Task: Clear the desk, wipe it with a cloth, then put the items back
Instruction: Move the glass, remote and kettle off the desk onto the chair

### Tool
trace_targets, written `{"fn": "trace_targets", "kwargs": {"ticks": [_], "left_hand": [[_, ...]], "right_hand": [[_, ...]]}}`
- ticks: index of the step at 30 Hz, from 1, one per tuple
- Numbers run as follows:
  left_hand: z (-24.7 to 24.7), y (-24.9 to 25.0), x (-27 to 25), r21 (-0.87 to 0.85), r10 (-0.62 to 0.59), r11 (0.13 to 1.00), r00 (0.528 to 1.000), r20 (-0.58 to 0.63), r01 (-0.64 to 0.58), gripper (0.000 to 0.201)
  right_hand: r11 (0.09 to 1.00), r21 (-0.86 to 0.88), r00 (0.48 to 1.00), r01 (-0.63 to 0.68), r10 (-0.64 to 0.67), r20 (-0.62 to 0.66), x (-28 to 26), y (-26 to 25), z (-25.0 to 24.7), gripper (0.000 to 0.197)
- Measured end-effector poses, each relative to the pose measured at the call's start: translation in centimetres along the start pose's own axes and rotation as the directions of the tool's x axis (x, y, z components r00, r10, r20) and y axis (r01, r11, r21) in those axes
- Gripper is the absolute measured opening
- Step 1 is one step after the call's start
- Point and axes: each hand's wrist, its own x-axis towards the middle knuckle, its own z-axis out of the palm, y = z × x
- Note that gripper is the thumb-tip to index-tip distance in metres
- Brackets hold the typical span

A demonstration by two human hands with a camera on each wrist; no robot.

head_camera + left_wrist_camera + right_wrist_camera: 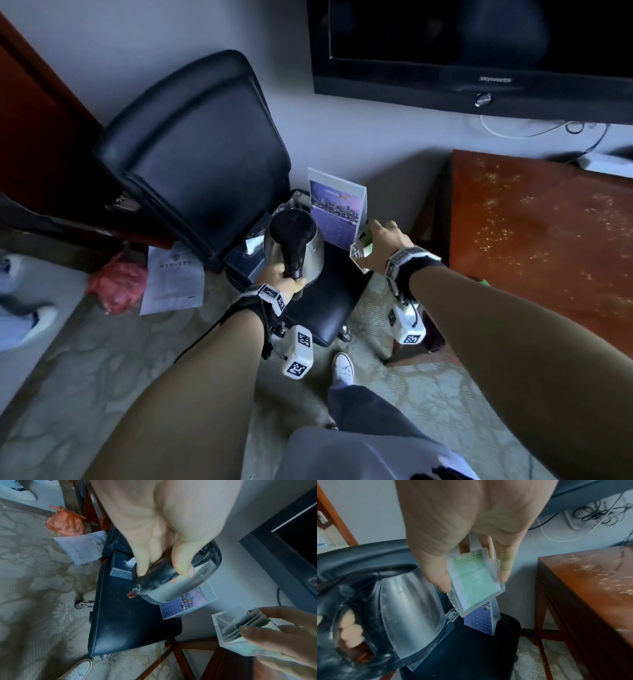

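Note:
My left hand (286, 277) grips the black handle of a steel kettle (298, 245) held just above the black chair seat (329, 308). In the left wrist view the fingers (144, 562) curl round the kettle (173, 586) handle. My right hand (380, 240) holds a clear acrylic holder (361, 251) with green-and-white packets, over the seat's right edge. In the right wrist view the thumb and fingers pinch that holder (476, 581) beside the kettle (406, 615). The reddish wooden desk (548, 246) stands bare at right, its top speckled with glints.
On the seat stand a purple calendar stand (337, 212) and a tissue box (248, 255). A red plastic bag (118, 284) and a paper sheet (173, 279) lie on the carpet. A television (479, 51) hangs above; cables trail at the desk's back.

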Motion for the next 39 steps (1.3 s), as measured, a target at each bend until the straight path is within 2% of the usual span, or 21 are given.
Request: {"fn": "trace_targets", "kwargs": {"ticks": [6,9,15,20,28,39], "left_hand": [[-0.1,-1.0,5.0,0.124,-0.026,0.992,1.0,0.004,0.026,0.013],[0.4,-2.3,7.6,0.169,-0.045,0.985,0.998,0.039,0.038,0.019],[1.5,-5.2,12.9,0.083,-0.088,0.994,0.983,0.16,0.076,0.015],[2.3,-7.2,16.9,-0.027,-0.052,0.998,0.985,0.167,0.057,0.021],[2.1,-9.7,22.5,-0.132,-0.018,0.99,0.981,0.192,0.044,0.023],[2.9,-13.5,26.5,-0.076,0.033,0.997,0.973,0.227,-0.017,0.026]], "right_hand": [[1.0,-0.029,0.996,-0.008,0.011,0.087,6.0,-0.8,4.2,0.061],[0.998,-0.041,0.988,-0.041,0.046,0.144,8.1,-0.4,6.6,0.061],[0.993,-0.049,0.967,-0.109,0.117,0.227,11.0,1.1,11.8,0.06],[0.984,-0.059,0.955,-0.167,0.176,0.238,13.0,1.9,15.4,0.058],[0.982,-0.045,0.952,-0.181,0.186,0.241,17.6,0.5,19.9,0.061],[0.973,-0.073,0.937,-0.219,0.23,0.263,20.7,-1.0,25.1,0.057]]}}
